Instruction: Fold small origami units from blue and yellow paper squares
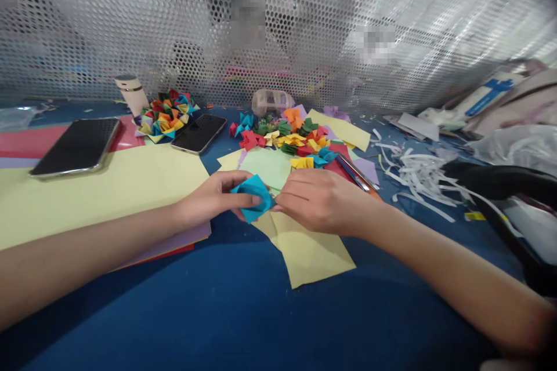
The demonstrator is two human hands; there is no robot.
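Note:
A folded blue paper piece (255, 196) is held between both hands just above the blue table (209, 313). My left hand (213, 197) pinches its left side with thumb and fingers closed. My right hand (317, 200) pinches its right edge, fingers curled. Under the hands lies a yellow paper sheet (308, 252). Behind them sits a pile of small folded coloured paper pieces (291, 136) on a light green sheet (267, 165).
Two phones (78, 146) (199, 133) lie at the left on yellow and red sheets. A ring of folded pieces (166, 115) sits by a white cylinder (130, 94). White paper shreds (418, 174) and a black tool (500, 182) lie at the right. A perforated metal screen (278, 23) stands behind.

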